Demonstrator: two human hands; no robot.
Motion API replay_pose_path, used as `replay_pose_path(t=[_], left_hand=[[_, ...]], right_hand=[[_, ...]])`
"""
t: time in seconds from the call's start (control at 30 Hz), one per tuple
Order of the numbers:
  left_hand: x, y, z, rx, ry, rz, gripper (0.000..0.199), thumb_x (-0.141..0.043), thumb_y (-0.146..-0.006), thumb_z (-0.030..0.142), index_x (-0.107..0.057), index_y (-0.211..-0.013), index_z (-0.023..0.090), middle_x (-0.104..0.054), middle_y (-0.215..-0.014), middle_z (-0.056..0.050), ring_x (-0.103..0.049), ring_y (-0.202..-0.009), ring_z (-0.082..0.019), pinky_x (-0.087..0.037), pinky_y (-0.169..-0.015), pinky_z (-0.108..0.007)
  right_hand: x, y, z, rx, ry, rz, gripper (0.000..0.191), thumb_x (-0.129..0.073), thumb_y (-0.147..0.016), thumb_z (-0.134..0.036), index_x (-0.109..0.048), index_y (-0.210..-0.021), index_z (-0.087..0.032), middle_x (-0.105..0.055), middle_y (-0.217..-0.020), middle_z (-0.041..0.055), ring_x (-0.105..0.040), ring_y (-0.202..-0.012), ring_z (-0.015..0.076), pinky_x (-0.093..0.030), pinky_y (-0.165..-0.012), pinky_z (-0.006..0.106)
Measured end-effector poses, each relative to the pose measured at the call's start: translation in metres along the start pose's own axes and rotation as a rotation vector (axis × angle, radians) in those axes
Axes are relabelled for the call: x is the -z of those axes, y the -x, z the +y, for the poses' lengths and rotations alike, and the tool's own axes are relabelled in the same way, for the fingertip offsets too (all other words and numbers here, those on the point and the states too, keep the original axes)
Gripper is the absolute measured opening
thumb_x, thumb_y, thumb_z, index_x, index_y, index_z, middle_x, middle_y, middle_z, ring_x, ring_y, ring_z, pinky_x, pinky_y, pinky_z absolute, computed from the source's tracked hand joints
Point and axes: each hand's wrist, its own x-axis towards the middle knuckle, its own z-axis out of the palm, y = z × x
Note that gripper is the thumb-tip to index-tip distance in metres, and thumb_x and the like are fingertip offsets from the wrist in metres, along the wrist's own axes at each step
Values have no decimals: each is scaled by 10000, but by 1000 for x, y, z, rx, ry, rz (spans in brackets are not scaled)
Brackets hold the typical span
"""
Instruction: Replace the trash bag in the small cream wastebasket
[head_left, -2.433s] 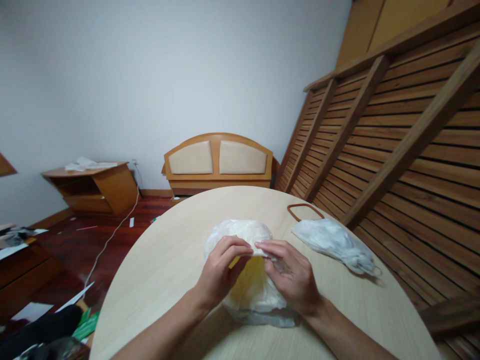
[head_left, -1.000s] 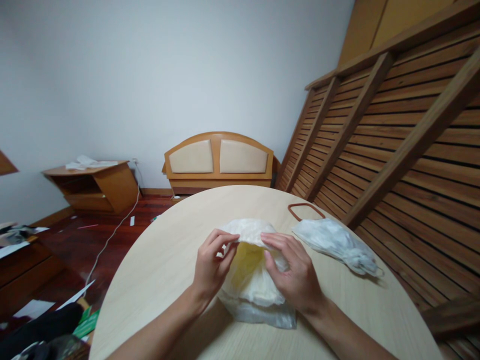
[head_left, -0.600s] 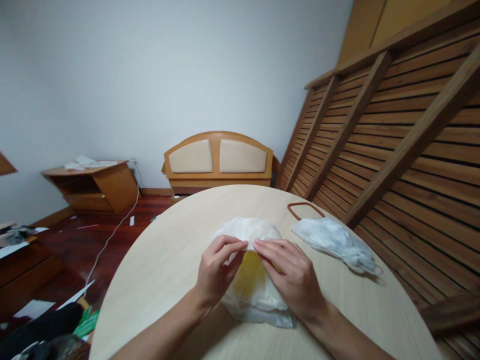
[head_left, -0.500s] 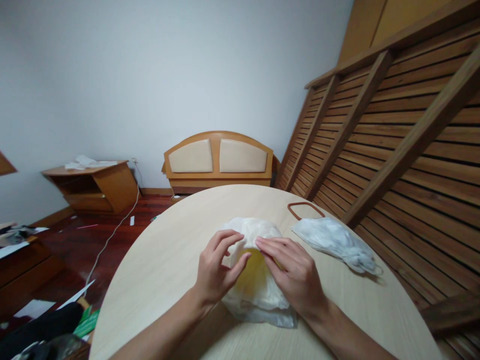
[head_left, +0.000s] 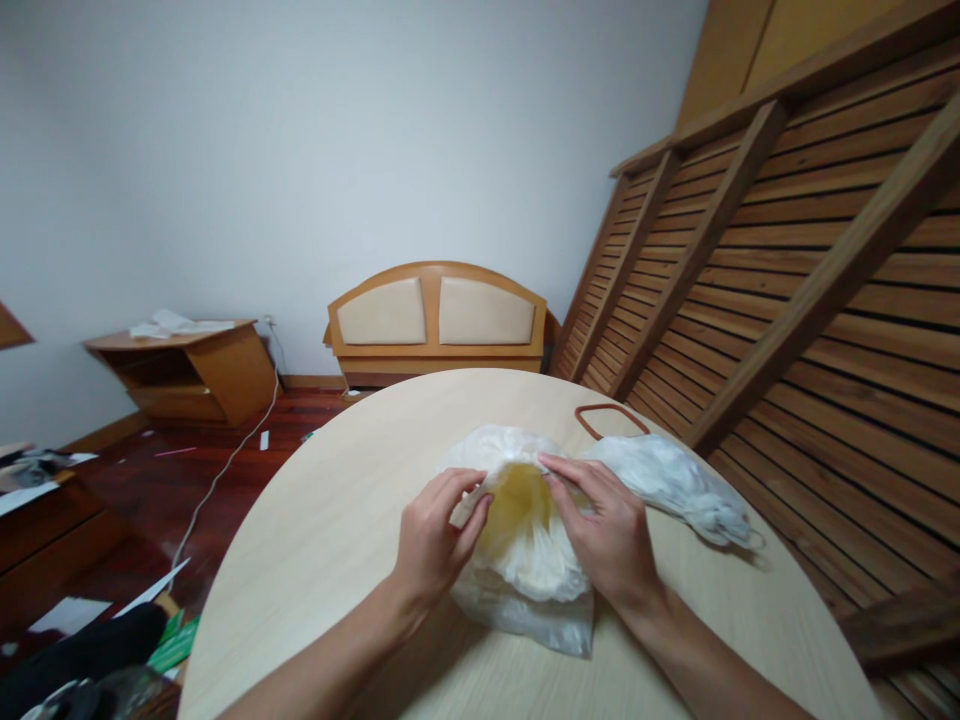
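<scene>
Because its walls look thin and crumpled, the white plastic bag [head_left: 529, 565] is judged to be light, soft, rather slippery and perhaps easily torn. It is rested on the table [head_left: 330, 500], between the left grip [head_left: 429, 530] and the right grip [head_left: 616, 525], with its mouth opened and a yellow inside shown. By the right grip, the upper rim is pinched between thumb and fingers. The left grip is half curled close to the rim; whether the film is held there cannot be told. For taking hold, the rim is considered better than the loose film below. Leftward of the left grip, wide room is given until the curved edge. Beyond the right grip, movement is limited by a whitish bundle [head_left: 675, 485] and a brown loop [head_left: 600, 406].
</scene>
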Motion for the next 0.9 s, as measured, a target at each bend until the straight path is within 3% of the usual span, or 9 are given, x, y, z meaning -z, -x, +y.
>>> replay_pose_path(t=[0.2, 0.37, 0.5, 0.6, 0.73, 0.9], left_hand=[[-3, -2, 1, 9, 16, 41, 181, -623, -930, 163, -660, -1101, 208, -743, -999, -58, -717, -856, -160, -599, -690, -244], [-3, -3, 2, 26, 49, 35, 408, -619, -936, 160, -576, -1333, 248, -732, -1023, -49, -698, -782, -130, -582, -610, -204], [-1, -6, 1, -62, 10, 19, 321, -606, -956, 169, -632, -1265, 248, -726, -1040, -58, -707, -840, -140, -598, -657, -219], [0, -6, 2, -55, 13, 15, 231, -619, -954, 193, -660, -1181, 213, -729, -1010, -63, -709, -819, -139, -601, -649, -221], [2, -5, 5, -34, 14, -32, 255, -637, -932, 231, -643, -1185, 206, -733, -1047, -81, -715, -868, -168, -610, -679, -256], [7, -4, 6, -29, 42, -92, 494, -568, -869, 214, -514, -1361, 208, -673, -1201, -124, -685, -961, -204, -609, -749, -317]], right_hand=[[0, 2, -8, 89, -4, -47, 234, -632, -937, -103, -710, -1113, -235, -787, -1025, 10, -717, -932, 176, -573, -853, 340], [-1, 1, -10, 120, -2, -63, 250, -634, -934, -88, -698, -1125, -235, -786, -1041, 13, -717, -944, 177, -575, -857, 353], [-2, 1, -9, 135, -14, -66, 259, -632, -936, -85, -696, -1136, -236, -786, -1048, 18, -719, -949, 179, -580, -851, 353], [-1, 2, -6, 120, -18, -59, 255, -632, -937, -98, -706, -1136, -239, -788, -1045, 19, -722, -946, 183, -582, -850, 356], [1, 2, -2, 53, -23, -25, 233, -627, -939, -120, -725, -1110, -244, -790, -1017, 20, -725, -930, 187, -584, -848, 364], [2, -1, 1, -37, -40, 3, 208, -614, -945, -169, -750, -1072, -262, -795, -989, 26, -733, -909, 207, -592, -834, 380]])
